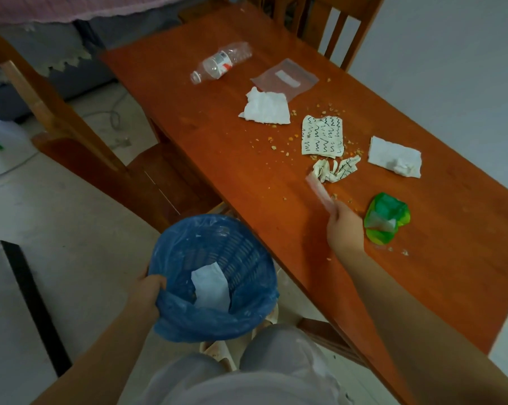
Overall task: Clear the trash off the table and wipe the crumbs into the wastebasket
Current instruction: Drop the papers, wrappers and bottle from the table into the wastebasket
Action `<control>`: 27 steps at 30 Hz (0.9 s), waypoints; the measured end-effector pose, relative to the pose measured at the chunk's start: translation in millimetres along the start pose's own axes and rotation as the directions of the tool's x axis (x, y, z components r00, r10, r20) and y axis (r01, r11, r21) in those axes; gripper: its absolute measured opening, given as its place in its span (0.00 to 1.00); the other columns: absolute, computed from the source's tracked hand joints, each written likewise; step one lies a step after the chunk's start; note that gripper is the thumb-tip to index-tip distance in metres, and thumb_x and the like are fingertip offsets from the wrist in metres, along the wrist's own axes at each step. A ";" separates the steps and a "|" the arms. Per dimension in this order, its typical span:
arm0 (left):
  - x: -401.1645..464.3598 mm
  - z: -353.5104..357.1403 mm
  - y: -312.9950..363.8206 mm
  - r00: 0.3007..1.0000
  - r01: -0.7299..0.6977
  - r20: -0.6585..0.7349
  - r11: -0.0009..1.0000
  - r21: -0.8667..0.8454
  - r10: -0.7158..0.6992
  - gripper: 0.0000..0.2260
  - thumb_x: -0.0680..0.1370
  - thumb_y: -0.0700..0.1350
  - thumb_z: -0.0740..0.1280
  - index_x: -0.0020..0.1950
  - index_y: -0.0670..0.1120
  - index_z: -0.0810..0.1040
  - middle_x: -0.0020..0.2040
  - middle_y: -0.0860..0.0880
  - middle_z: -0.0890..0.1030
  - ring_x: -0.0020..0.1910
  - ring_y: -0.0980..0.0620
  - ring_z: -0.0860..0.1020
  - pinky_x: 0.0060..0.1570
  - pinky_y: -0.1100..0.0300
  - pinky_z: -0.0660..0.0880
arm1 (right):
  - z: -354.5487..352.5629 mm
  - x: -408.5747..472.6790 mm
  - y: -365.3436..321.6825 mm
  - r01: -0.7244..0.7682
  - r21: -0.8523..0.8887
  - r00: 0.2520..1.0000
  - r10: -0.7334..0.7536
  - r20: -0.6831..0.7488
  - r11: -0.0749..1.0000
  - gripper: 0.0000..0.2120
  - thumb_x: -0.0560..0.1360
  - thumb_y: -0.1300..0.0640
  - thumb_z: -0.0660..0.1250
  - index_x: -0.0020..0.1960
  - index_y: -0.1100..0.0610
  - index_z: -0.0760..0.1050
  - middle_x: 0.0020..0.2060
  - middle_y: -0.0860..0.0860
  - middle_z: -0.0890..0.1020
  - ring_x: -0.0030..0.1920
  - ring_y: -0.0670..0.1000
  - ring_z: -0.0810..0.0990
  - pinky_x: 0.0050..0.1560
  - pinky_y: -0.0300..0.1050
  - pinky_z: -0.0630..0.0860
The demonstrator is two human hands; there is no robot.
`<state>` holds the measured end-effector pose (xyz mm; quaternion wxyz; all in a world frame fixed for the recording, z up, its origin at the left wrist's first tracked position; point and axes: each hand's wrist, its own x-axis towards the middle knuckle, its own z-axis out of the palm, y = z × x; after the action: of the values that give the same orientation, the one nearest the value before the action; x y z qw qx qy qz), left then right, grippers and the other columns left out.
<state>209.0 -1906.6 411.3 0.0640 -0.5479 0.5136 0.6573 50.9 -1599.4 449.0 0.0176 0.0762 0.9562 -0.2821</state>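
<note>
Left hand grips low at the body; right hand reaches forward, fingers pinched closed

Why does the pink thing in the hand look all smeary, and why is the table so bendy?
In the head view, the pink wrapper held by the right hand is streaked, which looks like motion blur; the wastebasket and left hand stay sharp. The wide-angle lens splays the table edges. The light is dim and soft, with faint glare on the far wood.

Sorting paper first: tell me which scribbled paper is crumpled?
The scribbled paper nearer the right hand; the other lies flat.
</note>
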 end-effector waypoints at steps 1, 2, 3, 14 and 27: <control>-1.6 2.5 0.6 1.000 0.006 0.004 1.000 -0.014 -0.006 0.29 0.68 0.27 0.54 0.66 0.44 0.73 0.43 0.43 0.78 0.40 0.42 0.76 0.36 0.53 0.74 | -6.4 -0.5 -10.6 0.012 0.067 0.999 -0.009 -0.038 0.998 0.17 0.79 0.63 0.54 0.67 0.58 0.69 0.51 0.58 0.82 0.47 0.57 0.81 0.43 0.46 0.76; -2.9 4.7 1.1 1.000 0.009 0.009 1.000 -0.025 -0.009 0.28 0.68 0.27 0.54 0.66 0.44 0.73 0.43 0.43 0.78 0.39 0.42 0.76 0.35 0.54 0.74 | -10.3 -3.2 -22.1 0.030 0.136 0.998 -0.022 -0.056 0.990 0.17 0.79 0.63 0.55 0.67 0.58 0.68 0.52 0.57 0.81 0.46 0.54 0.81 0.42 0.42 0.75; -4.5 6.4 1.2 1.000 0.009 0.014 0.999 -0.031 -0.009 0.28 0.68 0.27 0.54 0.66 0.44 0.73 0.43 0.43 0.78 0.40 0.42 0.76 0.35 0.54 0.74 | -11.5 -9.0 -35.0 0.045 0.204 0.998 -0.035 -0.053 0.978 0.18 0.79 0.63 0.55 0.68 0.58 0.67 0.51 0.55 0.81 0.44 0.51 0.80 0.39 0.37 0.73; -14.3 11.8 -2.8 1.000 0.006 0.010 0.999 -0.034 -0.006 0.28 0.70 0.26 0.53 0.68 0.42 0.71 0.42 0.43 0.77 0.40 0.43 0.76 0.34 0.54 0.73 | 88.5 -133.0 -69.4 0.308 0.253 0.619 -0.395 0.679 0.917 0.24 0.79 0.56 0.57 0.74 0.55 0.56 0.70 0.57 0.68 0.68 0.55 0.68 0.66 0.48 0.68; -14.7 36.8 0.2 1.000 -0.010 0.015 1.000 0.017 0.009 0.31 0.68 0.27 0.54 0.66 0.50 0.73 0.45 0.42 0.79 0.42 0.41 0.77 0.38 0.53 0.75 | -44.6 58.2 69.1 -0.075 -0.425 0.948 0.197 0.249 0.902 0.33 0.74 0.44 0.65 0.73 0.51 0.56 0.75 0.60 0.50 0.75 0.64 0.46 0.70 0.66 0.52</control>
<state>190.5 -1872.2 418.2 0.0693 -0.5400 0.5213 0.6571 4.6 -1509.9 444.9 0.1910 0.0964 0.9734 -0.0814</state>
